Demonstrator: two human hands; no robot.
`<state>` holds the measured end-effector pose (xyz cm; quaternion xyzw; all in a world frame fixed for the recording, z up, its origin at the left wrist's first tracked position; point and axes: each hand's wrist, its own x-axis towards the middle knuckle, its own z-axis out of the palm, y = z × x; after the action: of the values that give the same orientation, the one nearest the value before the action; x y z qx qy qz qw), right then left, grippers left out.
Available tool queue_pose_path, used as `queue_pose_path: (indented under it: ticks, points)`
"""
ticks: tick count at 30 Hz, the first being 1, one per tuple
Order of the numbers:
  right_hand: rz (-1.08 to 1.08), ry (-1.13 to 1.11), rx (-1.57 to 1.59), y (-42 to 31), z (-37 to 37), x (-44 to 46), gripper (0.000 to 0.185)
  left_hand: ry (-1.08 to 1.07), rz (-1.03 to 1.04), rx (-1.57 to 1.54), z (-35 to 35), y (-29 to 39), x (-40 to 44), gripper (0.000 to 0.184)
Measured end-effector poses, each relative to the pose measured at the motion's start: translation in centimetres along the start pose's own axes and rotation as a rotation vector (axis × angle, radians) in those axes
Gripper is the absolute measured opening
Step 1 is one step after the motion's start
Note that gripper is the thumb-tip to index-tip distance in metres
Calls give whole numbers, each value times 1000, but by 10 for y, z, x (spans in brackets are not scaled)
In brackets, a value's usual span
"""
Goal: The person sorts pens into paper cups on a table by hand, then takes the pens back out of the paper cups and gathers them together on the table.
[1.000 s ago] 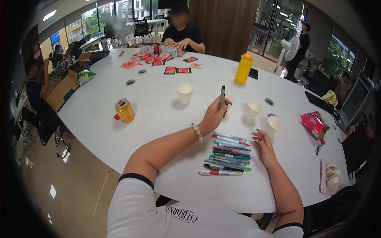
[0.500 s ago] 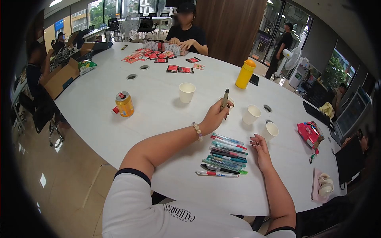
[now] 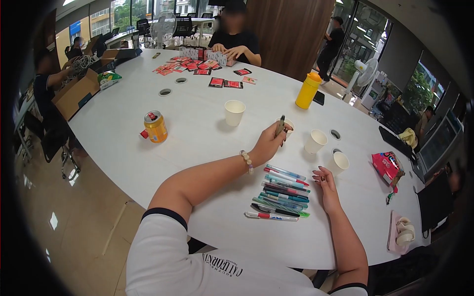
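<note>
Lying nearest the wearer on the white, curved-edged bench (image 3: 217, 239): 1 row assorted slim plastic pens (image 3: 281, 193), side by side, approx. parallel; white-and-red capped pen (image 3: 270, 216) at near end.

R. hand (image 3: 326, 190): just right of row, fingers loosely bent & parted, nothing seen in grasp.

L. hand (image 3: 269, 143): beyond row; pale beaded bracelet (image 3: 247, 162) on wrist; clamped on 1 dark grey-green pen (image 3: 281, 124), approx. upright, lower part hidden by fingers. Hands well apart.

Qty 4 white paper cups, upright: one (image 3: 338, 162) just beyond R. hand; one (image 3: 315, 142) farther up-left; one (image 3: 291, 131) directly behind L. hand, part hidden, contact w. pen can't tell; one (image 3: 235, 113) apart, to left.

Red-pink snack bag (image 3: 387, 166), far right. Orange-yellow metal drinks can (image 3: 156, 128), upright, far left.

Farther: yellow bottle w. orange lid (image 3: 307, 92), upright; blk phone (image 3: 320, 98) just beside, flat.

Far edge: loose pile red flat packets (image 3: 185, 65); co-worker in blk top (image 3: 232, 38) behind.
</note>
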<state>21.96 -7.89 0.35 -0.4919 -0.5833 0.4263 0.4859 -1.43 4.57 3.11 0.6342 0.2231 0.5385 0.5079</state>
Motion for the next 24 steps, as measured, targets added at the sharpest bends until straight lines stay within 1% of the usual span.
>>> queue_pose_path:
  ticks: [2, 5, 8, 11, 13, 16, 18, 19, 20, 22, 24]
  points:
    - [0, -6, -9, -1, 2, 2, 37, -1, 28, -21, -2, 1, 0, 16]
    - [18, 13, -27, 0, -1, -1, 38, 3, -1, 5, -1, 0, -2, 16]
    - [-11, -13, -12, 2, -2, 2, 38, -5, -23, 43, -2, 1, 0, 18]
    - [6, 5, -8, 4, 3, -4, 39, -14, -8, -10, -3, -2, -8, 18]
    - [-76, -16, -2, 13, -1, -4, 38, 19, 44, 7, 1, -9, -6, 18]
    - [-22, -24, -51, 7, -1, -6, 39, -15, -14, 37, -4, -9, -2, 17]
    - [-38, -56, -59, 5, -2, -6, 37, -20, 21, 14, 9, -9, 3, 16]
    - [-40, -56, -39, 8, 3, -2, 37, 2, 34, 13, -1, -6, -7, 16]
    - [-61, -7, -33, 6, 1, 2, 37, 6, 33, 59, -3, -2, -3, 15]
    - [-22, 23, -53, 1, 1, 1, 37, 9, -4, 61, -1, -2, -2, 15]
    - [-36, -12, -50, 2, 0, 1, 38, -25, -22, 57, 2, -9, -2, 15]
